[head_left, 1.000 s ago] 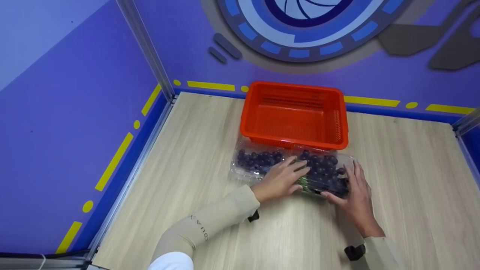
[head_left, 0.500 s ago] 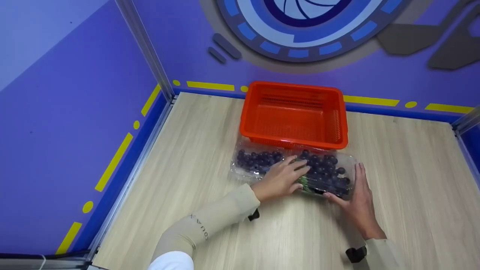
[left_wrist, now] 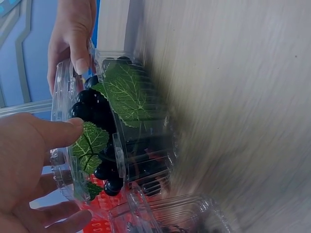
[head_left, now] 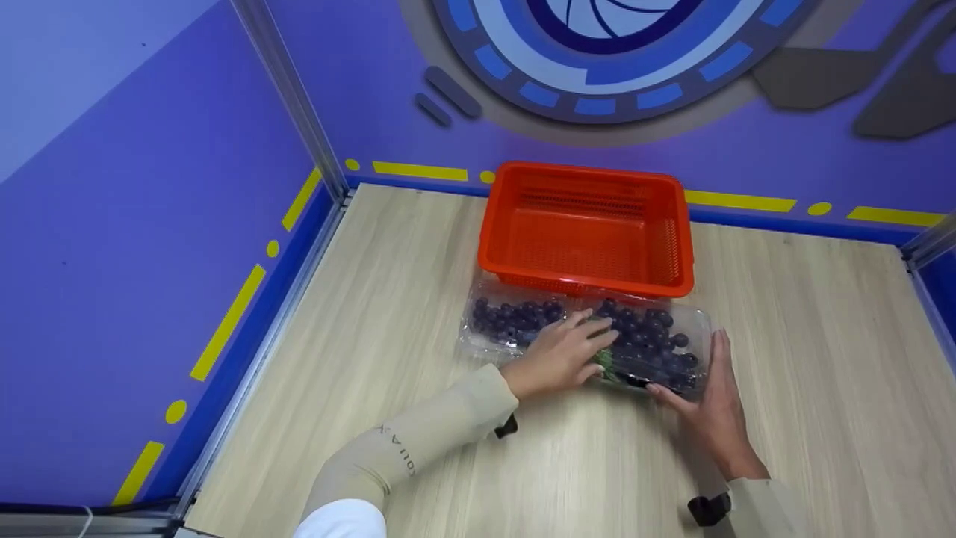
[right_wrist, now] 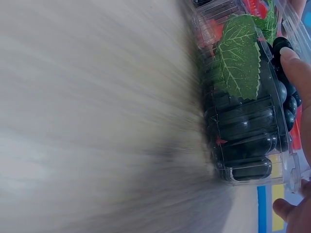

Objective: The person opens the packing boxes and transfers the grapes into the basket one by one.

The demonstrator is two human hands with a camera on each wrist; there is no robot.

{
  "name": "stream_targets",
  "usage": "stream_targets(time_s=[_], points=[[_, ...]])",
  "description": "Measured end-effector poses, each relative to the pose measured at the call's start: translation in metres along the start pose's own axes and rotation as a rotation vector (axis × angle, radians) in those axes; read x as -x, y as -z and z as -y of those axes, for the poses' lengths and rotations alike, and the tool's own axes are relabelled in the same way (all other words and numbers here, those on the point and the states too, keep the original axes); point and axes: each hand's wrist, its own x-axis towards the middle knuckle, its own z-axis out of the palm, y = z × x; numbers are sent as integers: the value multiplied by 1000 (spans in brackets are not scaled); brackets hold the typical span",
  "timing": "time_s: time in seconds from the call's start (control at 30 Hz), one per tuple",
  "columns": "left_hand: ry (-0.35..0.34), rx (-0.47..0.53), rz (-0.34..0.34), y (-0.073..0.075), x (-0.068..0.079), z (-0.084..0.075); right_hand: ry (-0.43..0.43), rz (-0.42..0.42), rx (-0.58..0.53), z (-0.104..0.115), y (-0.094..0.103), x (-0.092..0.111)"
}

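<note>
Two clear plastic clamshell boxes of dark grapes lie side by side; the right box (head_left: 693, 321) is between my hands. My left hand (head_left: 556, 360) rests on its left part with fingers spread over the lid and thumb at the front edge. My right hand (head_left: 718, 418) holds the front right corner, thumb along the front and fingers along the right end. In the left wrist view a gap shows between lid and base, with grapes (left_wrist: 87, 102) and a green leaf (left_wrist: 90, 141) in it. The left box (head_left: 478, 345) sits partly behind my left forearm.
A red plastic basket (head_left: 582, 285) stands directly behind the boxes, its front rim overlapping their back edge in the head view. The wooden table (head_left: 373, 299) is bounded by a blue wall panel (head_left: 187, 187) at left and another behind.
My right hand's fingers have slid off the lid's right edge to the box's right end, and the hand has shifted slightly right. My left hand stays about where it was.
</note>
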Motion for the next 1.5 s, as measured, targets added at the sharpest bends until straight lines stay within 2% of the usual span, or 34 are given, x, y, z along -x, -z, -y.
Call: stream_targets(time_s=[0.33, 0.57, 0.67, 0.9, 1.23, 1.5], points=[[-6, -21, 15, 3, -2, 0, -17, 14, -22, -3, 0, 1], [-32, -73, -28, 4, -3, 1, 6, 9, -31, -4, 0, 3], [-29, -82, -26, 6, -3, 1, 16, 5, -24, -6, 0, 3], [-15, -54, -19, 7, -3, 3, -18, 24, -11, -5, 0, 4], [-34, -33, -42, 7, -4, 4, -52, 29, -21, -7, 2, 4], [-35, -43, -43, 8, -4, 4, -49, 4, -49, -11, 4, 5]])
